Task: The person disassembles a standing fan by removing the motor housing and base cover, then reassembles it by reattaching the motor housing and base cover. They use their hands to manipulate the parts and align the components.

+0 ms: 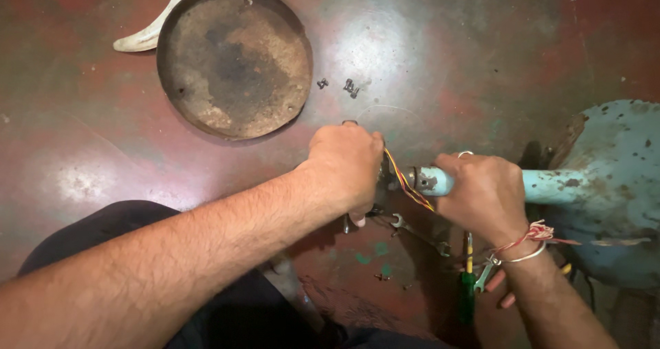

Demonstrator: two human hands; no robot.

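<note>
– Where are the hands?

– The left hand (345,165) is clenched at the end of a pale blue metal tube (550,185), what it grips hidden; the right hand (481,194) grasps that tube, coloured wires (407,183) between them.

– And around?

– An open-ended spanner (419,233) lies at six o'clock of the hands, a green-handled screwdriver (468,284) (partly shadowed) at five. A rusty round pan (234,59) sits at eleven, loose screws (350,86) at twelve.
</note>
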